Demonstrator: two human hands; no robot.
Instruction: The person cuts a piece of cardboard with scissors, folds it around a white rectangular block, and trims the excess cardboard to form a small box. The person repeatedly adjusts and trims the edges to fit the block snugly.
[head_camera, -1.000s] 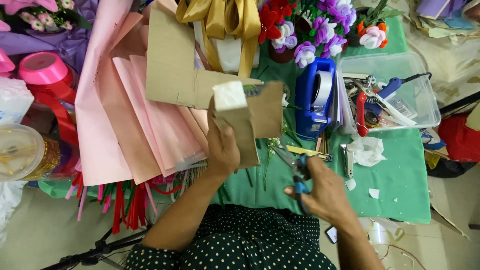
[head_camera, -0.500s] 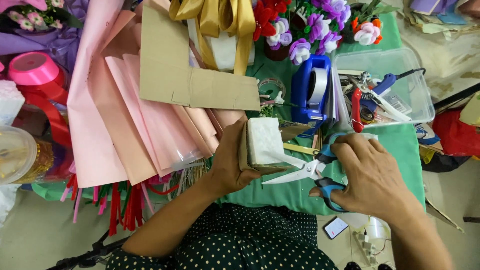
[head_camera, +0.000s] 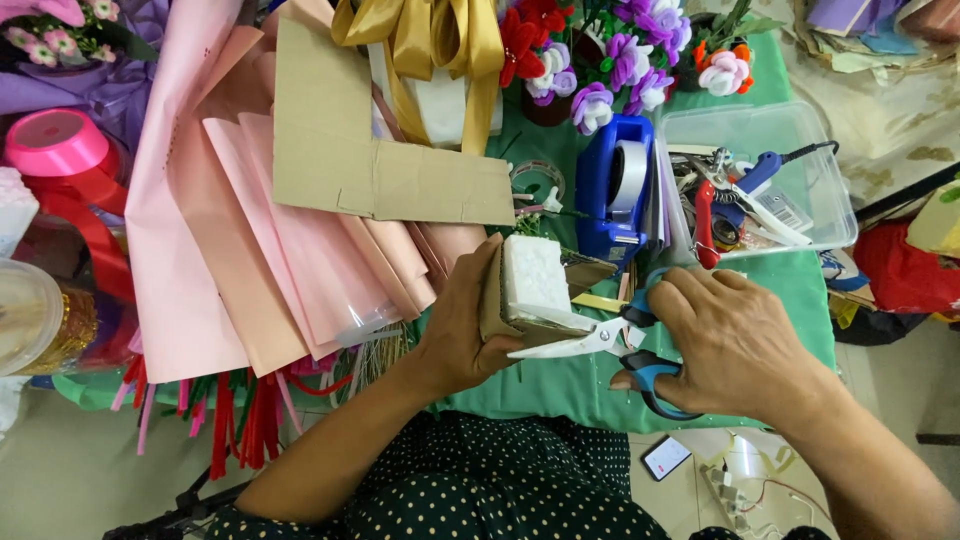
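From the head camera, the left hand (head_camera: 462, 330) is gripping a white foam block (head_camera: 535, 277) that is wrapped on its side and underside in brown cardboard (head_camera: 492, 300), fingers curled around the cardboard and thumb up along its edge. The block is being held above the green surface (head_camera: 560, 385), just in front of the person's dotted top.

The right hand (head_camera: 735, 340) is closed through the blue handles of a pair of scissors (head_camera: 600, 345); the pale blades are lying slightly parted, their tips touching the cardboard under the foam block.

Behind the hands, a blue tape dispenser (head_camera: 612, 190) is standing on the surface, and to its right a clear plastic bin (head_camera: 800, 130) is holding a glue gun and red-handled cutters. A large flat piece of cardboard (head_camera: 370, 160) is lying across pink wrapping sheets (head_camera: 230, 260) on the left. A gold ribbon bow (head_camera: 420, 40) and artificial flowers (head_camera: 600, 60) are sitting at the far edge, and a pink ribbon spool (head_camera: 55, 145) is at the far left.
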